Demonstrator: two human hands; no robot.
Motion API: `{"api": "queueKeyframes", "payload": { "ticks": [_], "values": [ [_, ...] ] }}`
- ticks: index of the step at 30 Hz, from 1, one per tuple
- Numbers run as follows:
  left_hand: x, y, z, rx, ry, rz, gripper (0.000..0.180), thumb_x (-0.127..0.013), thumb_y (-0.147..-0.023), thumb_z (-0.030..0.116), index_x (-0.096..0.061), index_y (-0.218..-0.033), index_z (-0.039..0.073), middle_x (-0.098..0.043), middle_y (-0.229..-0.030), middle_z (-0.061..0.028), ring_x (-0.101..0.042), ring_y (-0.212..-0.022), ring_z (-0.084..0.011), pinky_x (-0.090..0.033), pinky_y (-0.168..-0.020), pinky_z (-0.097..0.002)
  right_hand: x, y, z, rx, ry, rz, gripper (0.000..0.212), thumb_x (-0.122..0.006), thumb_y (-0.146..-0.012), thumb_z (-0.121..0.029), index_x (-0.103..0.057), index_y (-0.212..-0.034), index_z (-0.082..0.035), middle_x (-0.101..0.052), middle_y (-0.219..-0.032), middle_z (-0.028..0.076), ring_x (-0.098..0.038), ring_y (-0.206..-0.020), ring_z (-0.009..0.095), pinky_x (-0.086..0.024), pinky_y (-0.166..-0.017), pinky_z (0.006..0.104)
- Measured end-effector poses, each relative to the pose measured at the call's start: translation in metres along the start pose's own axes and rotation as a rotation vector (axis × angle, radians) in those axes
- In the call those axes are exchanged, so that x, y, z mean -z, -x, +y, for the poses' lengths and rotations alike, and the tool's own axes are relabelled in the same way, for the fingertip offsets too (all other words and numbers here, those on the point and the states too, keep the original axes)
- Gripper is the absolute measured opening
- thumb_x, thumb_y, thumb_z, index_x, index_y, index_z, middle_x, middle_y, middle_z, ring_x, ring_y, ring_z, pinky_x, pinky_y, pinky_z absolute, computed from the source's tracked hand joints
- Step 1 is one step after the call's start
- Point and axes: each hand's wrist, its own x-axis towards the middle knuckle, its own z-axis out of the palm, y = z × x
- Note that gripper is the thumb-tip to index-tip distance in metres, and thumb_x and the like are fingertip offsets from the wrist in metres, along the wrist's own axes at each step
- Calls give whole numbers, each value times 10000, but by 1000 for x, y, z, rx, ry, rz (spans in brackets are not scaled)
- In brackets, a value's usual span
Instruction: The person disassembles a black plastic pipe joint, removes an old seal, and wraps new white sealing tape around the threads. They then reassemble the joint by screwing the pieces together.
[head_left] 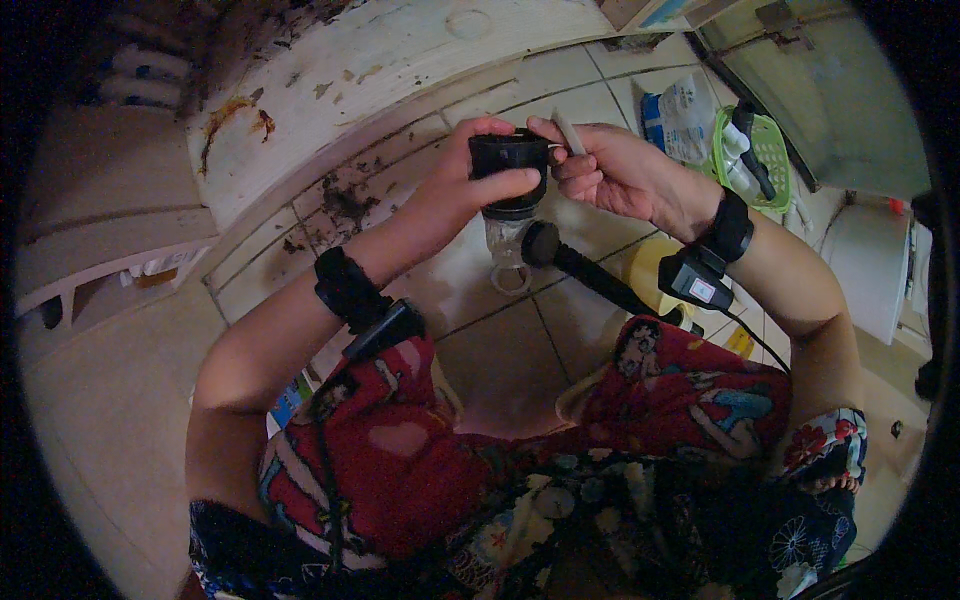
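My left hand (462,185) is wrapped round a black cylindrical cup (508,160), its thumb across the front. Below the cup's black part shows a clear section (504,234); I cannot tell whether the two are joined. Closed fingers of my right hand (610,180) pinch a pale, flat stick (568,132) beside the cup's rim. The stick's lower end is hidden by the fingers. Just under my hands lies a black long-handled thing with a round head (541,244), slanting down to the right. A white ring (511,281) is near that head.
A green basket (780,165) with black items stands at the right, beside a clear and blue plastic package (676,120). Something yellow and rounded (650,265) sits near my right wrist. Dark debris (348,202) is scattered on the tiles along the stained white ledge (330,85).
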Motion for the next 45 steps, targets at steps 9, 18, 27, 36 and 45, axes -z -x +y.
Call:
{"api": "queueKeyframes", "payload": {
  "ticks": [9, 18, 27, 36, 45],
  "values": [
    [4, -5, 7, 191, 430, 41, 373, -541, -909, 423, -556, -1136, 128, -603, -1048, -45, -584, -980, -192, -474, -867, -374, -9, -2, 0, -76, -98, -62, 239, -611, -955, -293, -578, -913, -60, -501, -675, -33, -374, -467, 1, -267, -423, 175],
    [25, -5, 14, 193, 724, -48, 424, -435, -916, 337, -547, -1223, 68, -610, -1160, -112, -610, -1036, -263, -476, -953, -445, -7, 9, 15, 112, 364, -39, 308, -627, -938, -352, -532, -1080, -95, -614, -932, 27, -535, -645, 55, -423, -557, 189],
    [17, -16, 20, -76, 228, 1, 624, -444, -917, 444, -450, -1363, 7, -523, -1359, -165, -507, -1250, -310, -398, -1065, -434, -23, 14, 24, 62, 368, -262, 461, -693, -870, -414, -561, -1143, -67, -637, -947, 14, -638, -826, 119, -549, -673, 277],
    [28, -9, 48, -308, -20, -242, 501, -453, -914, 235, -443, -1363, 12, -461, -1418, -158, -447, -1303, -253, -335, -1100, -385, -38, 36, 9, 277, 877, -13, 372, -714, -855, -333, -590, -1015, -21, -572, -711, 6, -534, -541, 77, -446, -440, 231],
    [0, 1, 43, -327, -177, -6, 531, -316, -1027, 459, -477, -1302, 34, -540, -1204, -105, -508, -1131, -183, -376, -1014, -319, -41, 41, 13, 296, 927, 22, 462, -753, -821, -368, -579, -1056, -10, -590, -659, 8, -507, -482, 76, -432, -429, 225]
  ]
}}
